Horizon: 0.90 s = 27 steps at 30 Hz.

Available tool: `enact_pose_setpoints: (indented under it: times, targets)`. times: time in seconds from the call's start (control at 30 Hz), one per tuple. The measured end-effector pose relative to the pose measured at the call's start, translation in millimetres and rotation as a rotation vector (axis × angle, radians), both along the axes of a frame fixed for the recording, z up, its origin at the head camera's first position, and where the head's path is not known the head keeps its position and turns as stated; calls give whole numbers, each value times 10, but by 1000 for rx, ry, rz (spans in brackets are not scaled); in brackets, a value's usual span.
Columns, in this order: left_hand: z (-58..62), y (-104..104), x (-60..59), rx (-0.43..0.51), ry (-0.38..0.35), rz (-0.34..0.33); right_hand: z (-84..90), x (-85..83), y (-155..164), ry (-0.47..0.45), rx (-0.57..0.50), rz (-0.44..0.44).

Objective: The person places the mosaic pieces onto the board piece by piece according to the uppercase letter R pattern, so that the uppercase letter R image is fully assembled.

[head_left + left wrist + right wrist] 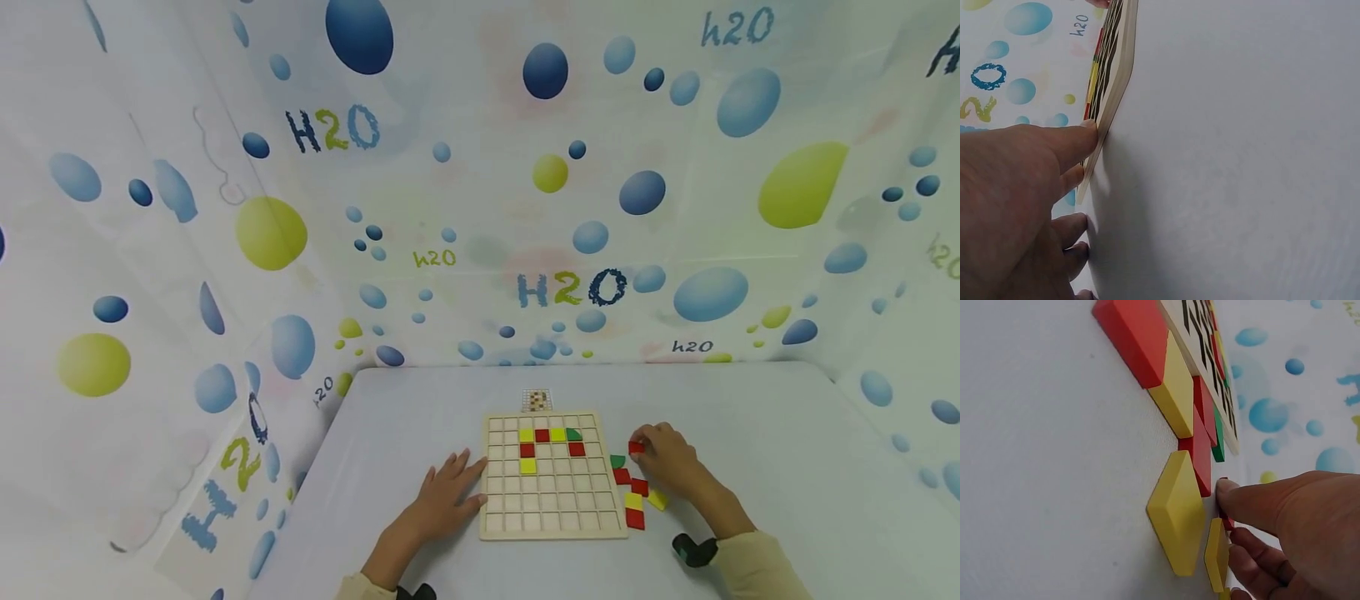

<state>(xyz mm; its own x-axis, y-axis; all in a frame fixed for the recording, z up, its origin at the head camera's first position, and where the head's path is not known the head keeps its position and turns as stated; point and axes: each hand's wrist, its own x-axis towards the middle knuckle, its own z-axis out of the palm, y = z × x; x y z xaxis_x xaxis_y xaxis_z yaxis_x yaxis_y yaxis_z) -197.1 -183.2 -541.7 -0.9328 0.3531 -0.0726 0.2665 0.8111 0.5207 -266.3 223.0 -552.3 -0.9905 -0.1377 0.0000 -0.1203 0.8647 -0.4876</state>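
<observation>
A pale wooden grid board (510, 504) lies flat on the table, with red, yellow and green tiles set in its upper squares. My left hand (447, 497) is at its left side, fingers spread, thumb and fingertips right at the rim. In the left wrist view the thumb and a finger meet the board's edge (1124, 62). To the right of the board, my right hand (670, 458) pinches a red tile (636, 447) between thumb and fingers. The right wrist view has this tile mostly hidden behind the thumb, near a yellow tile (1215, 556) on the table.
Loose tiles lie along the board's right side: a green one (617, 461), several red ones (635, 519) and yellow ones (657, 499). A small patterned card (537, 400) sits behind the board. A printed curtain (480, 200) hangs beyond the white table (420, 417).
</observation>
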Motion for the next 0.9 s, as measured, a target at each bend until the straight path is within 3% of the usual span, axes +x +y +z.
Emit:
enact_pose_setpoints:
  times: [0.23,0.67,0.9]
  targets:
    - [25,7,-6,3,-11,2,-64,-94,-67,22,1,8]
    - [76,15,1,5,-22,3,36,-180,-278,-9,-56,30]
    - [62,19,3,0,-20,10,129,-167,-554,38,-89,123]
